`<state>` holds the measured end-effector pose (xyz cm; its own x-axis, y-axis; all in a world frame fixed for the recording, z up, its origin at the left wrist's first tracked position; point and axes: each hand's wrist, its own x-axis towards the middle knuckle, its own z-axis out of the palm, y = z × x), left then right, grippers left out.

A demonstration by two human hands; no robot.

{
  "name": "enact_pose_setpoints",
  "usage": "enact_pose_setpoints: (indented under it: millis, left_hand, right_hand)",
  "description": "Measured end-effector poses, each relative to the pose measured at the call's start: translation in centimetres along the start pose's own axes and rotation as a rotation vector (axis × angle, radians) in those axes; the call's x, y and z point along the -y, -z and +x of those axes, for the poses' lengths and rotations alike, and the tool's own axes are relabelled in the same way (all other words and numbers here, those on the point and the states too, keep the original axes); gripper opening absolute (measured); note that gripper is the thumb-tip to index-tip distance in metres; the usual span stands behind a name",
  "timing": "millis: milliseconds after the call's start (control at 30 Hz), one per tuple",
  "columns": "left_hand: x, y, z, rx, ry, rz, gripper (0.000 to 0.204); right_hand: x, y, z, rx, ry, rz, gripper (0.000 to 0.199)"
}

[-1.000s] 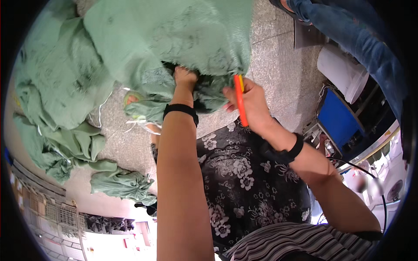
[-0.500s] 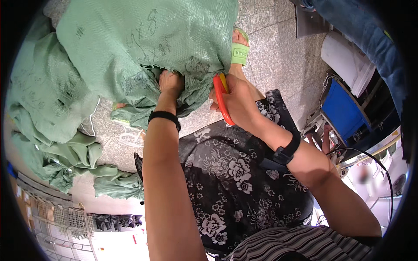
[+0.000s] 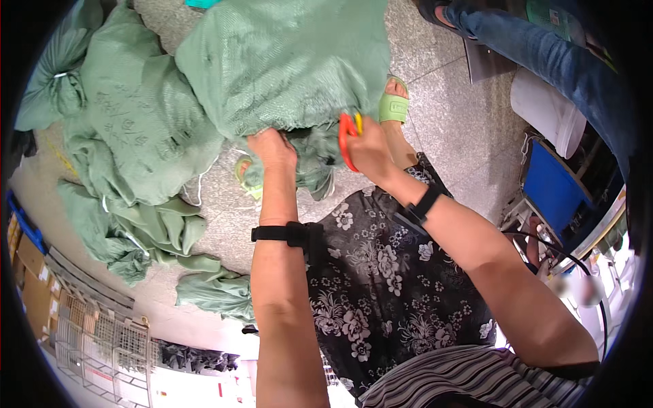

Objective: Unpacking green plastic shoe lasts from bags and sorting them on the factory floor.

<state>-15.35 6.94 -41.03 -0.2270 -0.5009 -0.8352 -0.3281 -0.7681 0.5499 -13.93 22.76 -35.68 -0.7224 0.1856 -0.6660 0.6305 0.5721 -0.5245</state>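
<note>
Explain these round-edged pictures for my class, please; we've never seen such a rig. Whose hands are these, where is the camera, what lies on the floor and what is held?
There is no robot here: these are one person's bare hands. The view comes from the left of two wide cameras worn on that person's head, looking down; its lens bends straight edges near the rim. On the speckled floor are a large green woven sack in front and more green sacks to the left. The left hand is at the big sack's frayed edge, its fingertips hidden. The right hand holds a tool with red and yellow handles, perhaps scissors; its working end cannot be made out.
</note>
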Motion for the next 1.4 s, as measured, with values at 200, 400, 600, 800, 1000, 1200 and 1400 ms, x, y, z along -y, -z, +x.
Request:
enact_pose_setpoints:
  millis: [200, 400, 600, 800, 1000, 1200, 1400]
  left_hand:
    - [-6.8, 0.7, 1.2, 0.030, 0.226, 0.056, 0.052]
    - [-7.2, 2.3, -1.5, 0.186, 0.699, 0.063, 0.035]
    - [-5.4, 1.1, -1.0, 0.168, 0.719, 0.115, 0.033]
    - [-3.9, -1.0, -0.3, 0.298, 0.288, 0.744, 0.073]
    - [-4.4, -0.3, 1.4, 0.359, -0.056, 1.314, 0.090]
    - [-5.4, -0.2, -2.2, 0.602, 0.386, 0.690, 0.041]
    - [-5.6, 0.8, -4.8, 0.647, 0.389, 0.500, 0.040]
  right_hand:
    - [-1.8, 4.0, -3.3, -0.009, 0.153, -0.207, 0.024]
    - [2.0, 2.2, 0.9, 0.258, -0.093, 0.416, 0.021]
    - [3.0, -0.1, 0.3, 0.393, 0.076, 0.627, 0.024]
    - [5.1, 1.1, 1.6, 0.568, -0.206, 0.377, 0.044]
    - [4.0, -1.3, 1.4, 0.654, -0.113, 0.251, 0.050]
    - [3.0, 1.4, 1.6, 0.664, -0.236, 0.726, 0.055]
    - [2.6, 3.2, 1.5, 0.706, -0.243, 0.687, 0.059]
